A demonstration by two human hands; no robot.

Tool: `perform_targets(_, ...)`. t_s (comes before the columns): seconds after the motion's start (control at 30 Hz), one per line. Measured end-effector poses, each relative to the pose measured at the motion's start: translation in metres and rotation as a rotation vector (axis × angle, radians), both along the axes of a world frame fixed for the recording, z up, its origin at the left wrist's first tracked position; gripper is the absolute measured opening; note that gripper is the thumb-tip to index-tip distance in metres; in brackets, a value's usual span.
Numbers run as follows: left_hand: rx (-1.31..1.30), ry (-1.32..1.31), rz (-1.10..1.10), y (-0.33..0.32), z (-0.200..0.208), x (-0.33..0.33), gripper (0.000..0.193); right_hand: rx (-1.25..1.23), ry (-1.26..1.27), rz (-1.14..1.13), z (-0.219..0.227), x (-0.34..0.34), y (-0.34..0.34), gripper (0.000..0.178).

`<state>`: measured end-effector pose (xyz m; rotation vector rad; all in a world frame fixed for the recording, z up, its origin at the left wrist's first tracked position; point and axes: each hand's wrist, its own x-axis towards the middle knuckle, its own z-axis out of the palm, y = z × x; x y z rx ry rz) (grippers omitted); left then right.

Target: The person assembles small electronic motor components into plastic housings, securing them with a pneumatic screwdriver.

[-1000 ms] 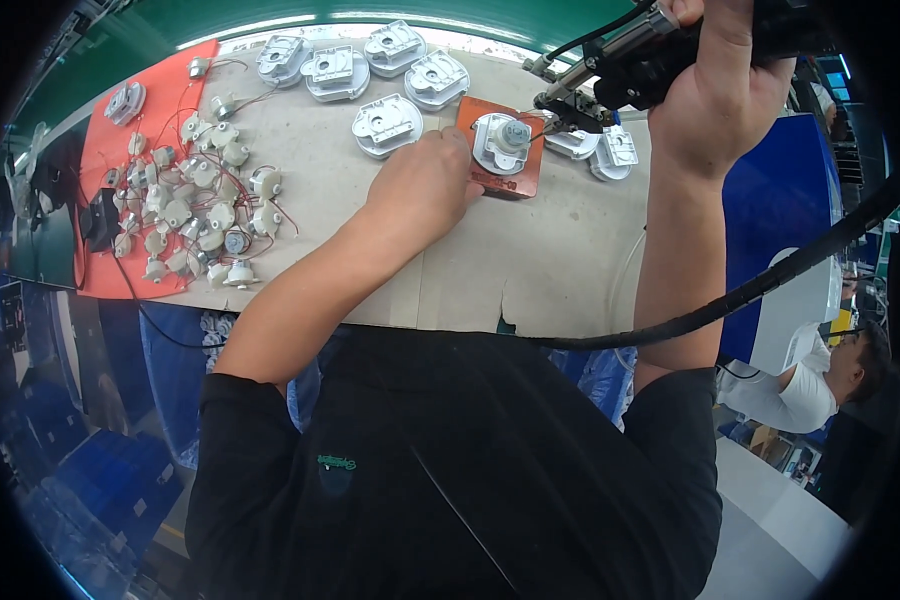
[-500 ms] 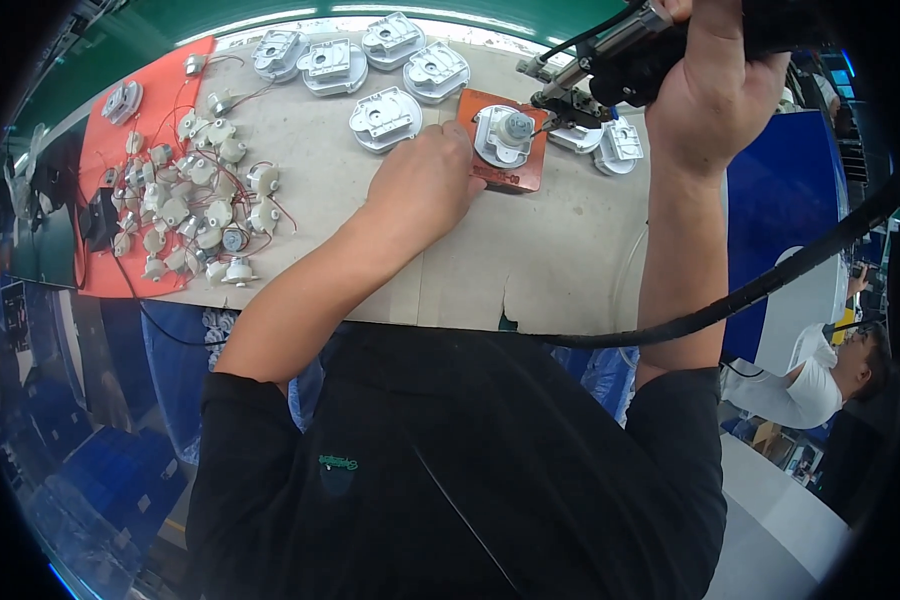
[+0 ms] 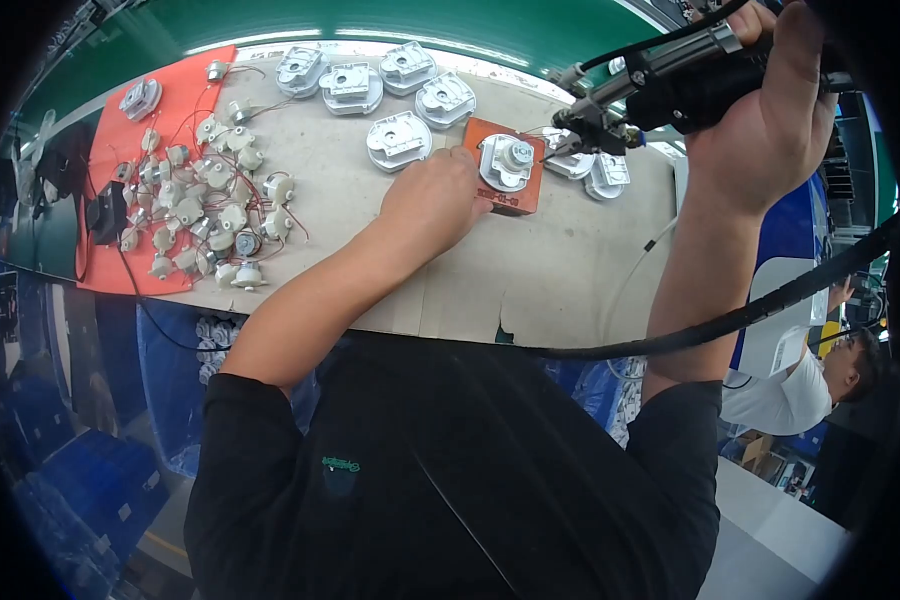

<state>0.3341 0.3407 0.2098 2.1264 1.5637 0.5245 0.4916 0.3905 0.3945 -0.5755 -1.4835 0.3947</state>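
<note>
My right hand (image 3: 770,130) is wrapped round a black power screwdriver (image 3: 660,100) with a metal feed head, held above the right side of the bench. Its tip points left, near an orange block-shaped fixture (image 3: 515,203). On that fixture sits a white plastic housing (image 3: 492,176) with a small round motor (image 3: 517,154) in its middle. My left hand (image 3: 432,196) is closed against the fixture's left side, thumb at the front corner and the other fingers curled. What those fingertips press on is partly hidden.
Several white housings (image 3: 400,140) stand behind and left of the fixture; others (image 3: 607,177) lie right of it. Small motors with red wires (image 3: 215,215) crowd a red mat (image 3: 105,240). A thick black hose (image 3: 730,325) crosses my right forearm. Another person (image 3: 795,390) is at the right.
The screwdriver in my right hand has moved a little up and right, away from the fixture. My left hand stays at the fixture. The whole view has shifted slightly.
</note>
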Motion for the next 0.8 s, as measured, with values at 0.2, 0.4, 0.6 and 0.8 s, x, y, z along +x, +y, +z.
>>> perform_targets(0.2, -0.006, -0.009, 0.017, 0.0, 0.003, 0.0, 0.041, 0.013, 0.051, 0.128, -0.029, -0.023, 0.022, 0.027)
perform_targets(0.4, -0.01, -0.03, 0.037, 0.002, -0.005, 0.004, 0.043, -0.401, 0.982, 1.173, -0.038, -0.029, 0.031, 0.023)
perform_targets(0.6, -0.033, -0.034, 0.046, 0.003, -0.004, 0.003, 0.045, -0.432, 0.991, 1.129, -0.039, -0.036, 0.03, 0.023)
perform_targets(0.8, -0.013, -0.036, 0.045, 0.002, -0.007, 0.003, 0.045, -0.04, -0.065, 0.081, -0.044, -0.02, 0.035, 0.02)
